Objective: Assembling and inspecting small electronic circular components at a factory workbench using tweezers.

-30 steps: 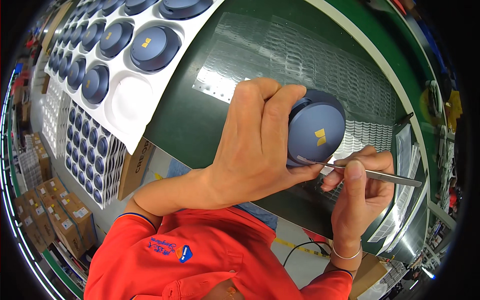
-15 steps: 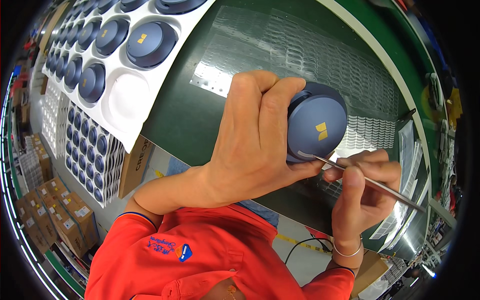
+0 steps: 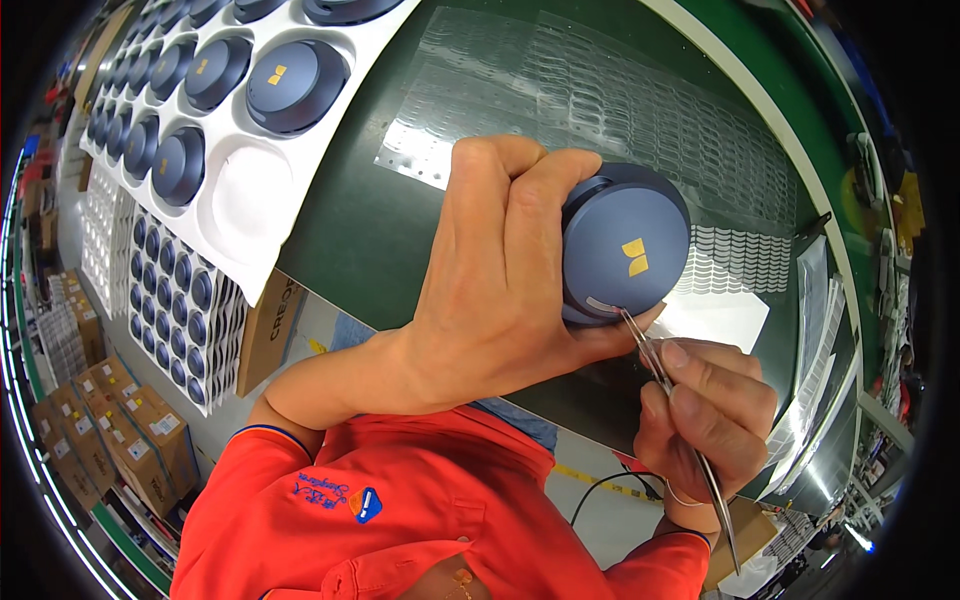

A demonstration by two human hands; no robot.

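Brown cardboard boxes (image 3: 118, 445) stand at our far left; we make out at least two, though the bent rim hides the full count. Next comes one stack of white trays (image 3: 228, 330), its top layer carrying roughly twenty small blue-grey cups (image 3: 178, 307). One large white tray (image 3: 250, 245) follows at the table's edge, bearing more than ten blue-grey shells (image 3: 281, 88); at least four show gold marks.

On the dark green table (image 3: 355, 235), beyond our hands, lie clear moulded sheets (image 3: 600, 110), overlapping too much for us to count. Our left hand (image 3: 500, 260) grasps one ear cup (image 3: 620, 215) above the table, fingers on its left side and thumb along its near edge. The cup's gold-marked face points up toward us, and its oval's long axis runs roughly near to far. One silver strip (image 3: 602, 305) sits on its near-left edge.

Our right hand (image 3: 715, 410) pinches one pair of tweezers (image 3: 714, 495), which slants from lower right to upper left, tips pointing away from us at the cup's near edge, just beside the strip. One white card (image 3: 725, 322) lies beyond that hand.
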